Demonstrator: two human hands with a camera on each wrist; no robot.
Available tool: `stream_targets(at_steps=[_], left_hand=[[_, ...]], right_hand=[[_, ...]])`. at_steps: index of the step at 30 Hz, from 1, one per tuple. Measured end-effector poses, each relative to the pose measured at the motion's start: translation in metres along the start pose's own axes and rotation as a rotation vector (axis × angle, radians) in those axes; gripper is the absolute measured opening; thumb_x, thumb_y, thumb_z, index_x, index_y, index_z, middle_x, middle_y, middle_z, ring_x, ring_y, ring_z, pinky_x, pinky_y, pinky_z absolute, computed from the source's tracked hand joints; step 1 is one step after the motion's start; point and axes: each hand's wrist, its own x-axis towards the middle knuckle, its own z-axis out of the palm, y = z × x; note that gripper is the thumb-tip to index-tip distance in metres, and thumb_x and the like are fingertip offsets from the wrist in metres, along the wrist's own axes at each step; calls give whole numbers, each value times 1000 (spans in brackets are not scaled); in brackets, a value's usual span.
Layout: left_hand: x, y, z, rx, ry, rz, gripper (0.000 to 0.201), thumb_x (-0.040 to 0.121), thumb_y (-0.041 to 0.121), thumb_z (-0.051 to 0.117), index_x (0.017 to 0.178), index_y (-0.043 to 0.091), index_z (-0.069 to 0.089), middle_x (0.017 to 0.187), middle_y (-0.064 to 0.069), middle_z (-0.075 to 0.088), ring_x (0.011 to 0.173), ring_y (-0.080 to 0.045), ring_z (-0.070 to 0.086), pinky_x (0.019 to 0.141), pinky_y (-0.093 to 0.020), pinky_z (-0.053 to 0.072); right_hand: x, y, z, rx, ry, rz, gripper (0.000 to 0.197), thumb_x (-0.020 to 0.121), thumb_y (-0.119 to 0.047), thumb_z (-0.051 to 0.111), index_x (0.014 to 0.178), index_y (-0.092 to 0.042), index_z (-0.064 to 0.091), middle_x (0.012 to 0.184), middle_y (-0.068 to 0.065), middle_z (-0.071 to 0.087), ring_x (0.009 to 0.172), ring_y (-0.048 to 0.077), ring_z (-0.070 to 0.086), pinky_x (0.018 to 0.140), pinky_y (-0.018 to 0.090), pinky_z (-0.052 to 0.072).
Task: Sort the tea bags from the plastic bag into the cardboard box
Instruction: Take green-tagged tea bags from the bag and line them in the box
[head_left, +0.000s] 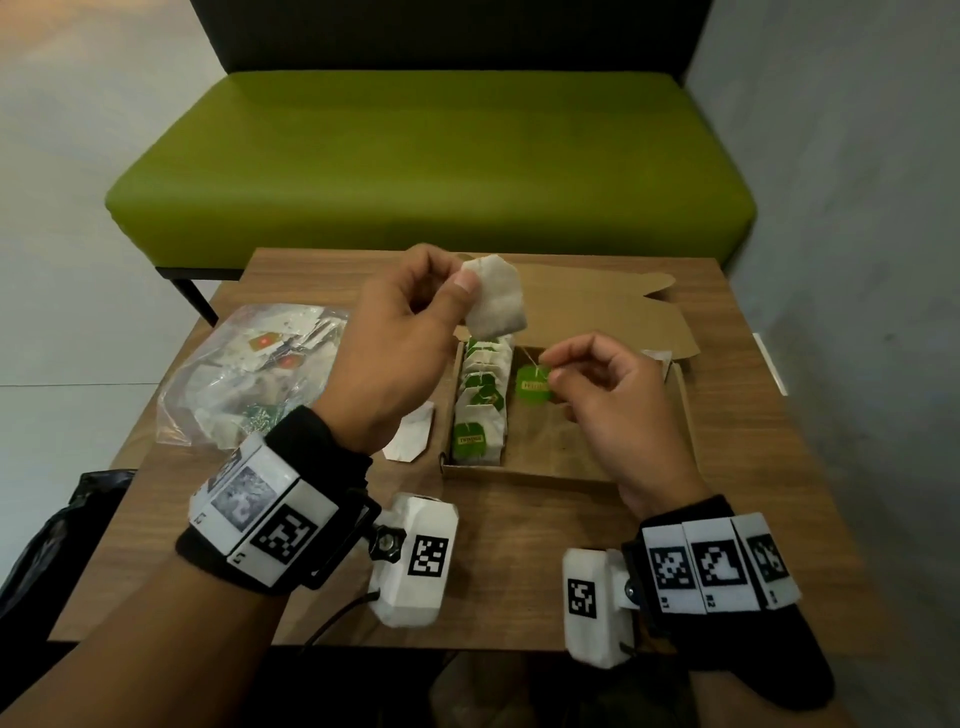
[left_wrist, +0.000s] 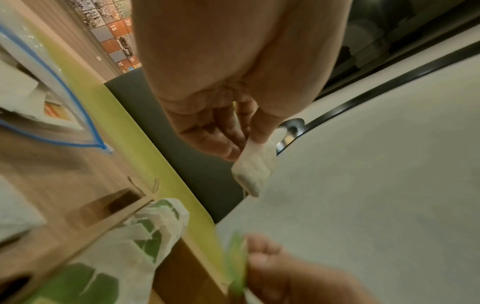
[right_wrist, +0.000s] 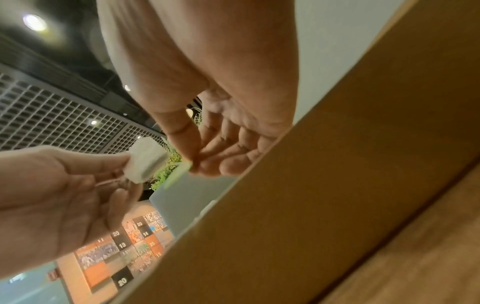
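My left hand (head_left: 447, 280) pinches a white tea bag (head_left: 496, 301) by its top edge, raised above the open cardboard box (head_left: 519, 475). The same tea bag (left_wrist: 255, 164) hangs from thumb and fingers in the left wrist view. My right hand (head_left: 550, 371) pinches that bag's green tag (head_left: 534, 383) over the box's right half; a thin string runs up from it. The tag (right_wrist: 179, 172) shows edge-on in the right wrist view. A row of tea bags with green tags (head_left: 480, 405) fills the box's left side. The clear plastic bag (head_left: 249, 374) with more tea bags lies to the left.
One loose white tea bag (head_left: 413, 439) lies on the wooden table (head_left: 493, 571) between the plastic bag and the box. The box's lid flap (head_left: 613, 301) lies open behind it. A green bench (head_left: 426, 156) stands beyond the table. A dark bag (head_left: 57, 525) sits at the lower left.
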Motion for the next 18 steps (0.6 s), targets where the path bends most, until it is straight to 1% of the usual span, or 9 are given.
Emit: stream_targets(at_steps=[3,5,7,9,11,13,14,16,18], left_hand=[[0,6,-2,-49,-23,-1,14,101,23,53,90,19,61,99,-21,64,85,-21,58,63,-23,46],[-3,9,0,-80,-72,22,14,101,19,53,89,16,60,97,-25,61,86,-23,56,69,-34,48],[-6,11,3,-98,-132,49,13,101,17,54,91,11,60,103,-33,60,88,-26,57,78,-51,50],[-8,12,6,-93,-168,64,14,100,20,56,94,8,60,103,-34,60,89,-28,57,83,-58,49],[-9,13,8,-96,-176,73,12,100,18,56,93,9,60,94,-25,64,86,-21,59,76,-44,52],[-9,14,8,-103,-149,76,11,99,13,55,91,9,60,82,-4,65,74,-2,58,64,-17,46],[-8,14,8,-110,-120,68,10,99,13,55,91,9,61,75,6,62,65,4,54,59,-10,41],[-4,10,6,-127,-48,24,11,99,15,56,91,11,63,65,13,56,56,3,48,51,-11,37],[-1,6,4,-143,24,-12,11,99,17,57,92,13,65,66,8,57,57,-2,50,49,-17,39]], right_hand=[[-2,-1,-3,-114,-43,57,38,89,-5,67,111,-35,64,117,-16,63,109,3,60,93,34,54],[-3,-7,-3,-99,-84,34,50,88,-8,70,125,-39,58,131,-15,57,123,7,53,102,41,50],[-4,-12,0,-42,-161,-5,49,89,-17,71,131,-37,57,134,-13,60,128,7,52,106,42,47],[-5,-13,4,-20,-226,-22,37,91,-29,67,128,-34,61,125,-11,68,121,7,60,104,41,49],[-6,-13,9,-41,-245,-19,18,101,-31,58,115,-29,69,113,-7,74,110,6,66,102,42,51],[-6,-12,12,-94,-249,-31,26,105,-32,49,97,-26,73,105,-4,75,103,9,68,101,44,51],[-5,-11,13,-121,-253,-40,30,106,-32,47,91,-24,72,102,-2,75,100,12,68,99,46,51],[-7,-13,16,-162,-274,-64,33,106,-33,46,88,-20,71,99,1,74,97,18,67,95,47,52],[-8,-14,20,-199,-304,-82,31,105,-32,48,92,-17,71,98,4,73,96,19,65,92,46,52]])
